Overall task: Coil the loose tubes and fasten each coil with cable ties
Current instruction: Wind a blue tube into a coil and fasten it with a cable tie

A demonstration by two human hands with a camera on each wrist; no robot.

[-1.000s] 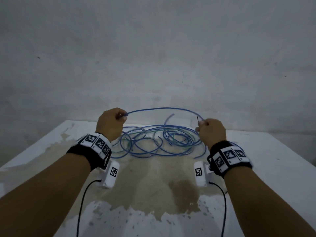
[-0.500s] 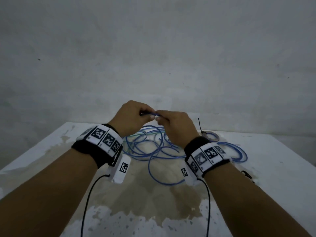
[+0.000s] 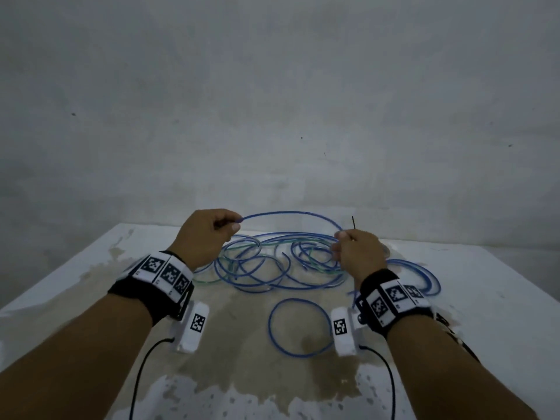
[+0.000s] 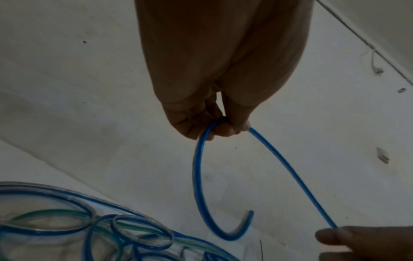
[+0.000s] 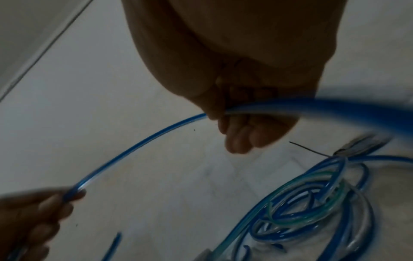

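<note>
The left hand pinches a thin blue tube between thumb and curled fingers, and the right hand pinches the same tube further along, so the smooth, glossy, half-clear plastic arcs in the air between them above the tangle of tubes. In the left wrist view the tube's short free end curls down from the left hand in an open hook.

The tangle lies on the tabletop below and just beyond both hands: loose overlapping loops of blue tubing with a few greenish and clear strands running through them. Nearer the person than the tangle, a single round blue loop lies flat. To the right of the tangle, past the right wrist, sits a bundled coil of blue tube. A thin, stiff black cable tie sticks up just behind the right hand; what it is fixed to cannot be told.

The tabletop is white, its paint worn away to a mottled brown patch under the tangle.
</note>
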